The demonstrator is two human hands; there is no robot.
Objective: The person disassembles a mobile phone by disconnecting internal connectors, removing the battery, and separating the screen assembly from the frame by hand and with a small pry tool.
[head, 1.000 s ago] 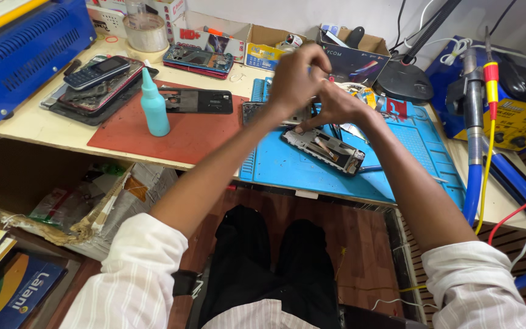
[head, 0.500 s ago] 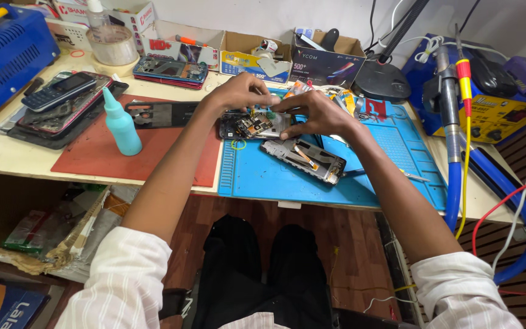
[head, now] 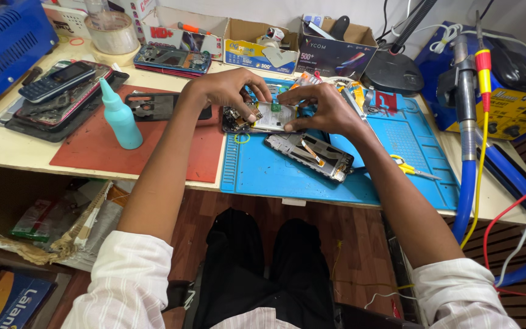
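Note:
An opened phone [head: 262, 117] with a silver battery and bare circuit board lies at the far left corner of the blue work mat [head: 275, 173]. My left hand [head: 229, 90] rests its fingertips on the phone's left end. My right hand [head: 324, 106] pinches at a small green part on the phone's upper right edge. A second stripped phone frame [head: 310, 157] lies on the mat just in front of my right hand.
A teal squeeze bottle [head: 119, 117] stands on a red mat [head: 98, 152] beside a dark phone back [head: 153, 105]. Old phones [head: 62, 85] are stacked at left. Cardboard boxes [head: 257, 45] line the back. Yellow-handled scissors [head: 412, 169], blue hose [head: 465, 195] and soldering station [head: 512, 109] sit right.
Both hands have come down from mid-air above the mat and settled on the opened phone. The view has shifted a little.

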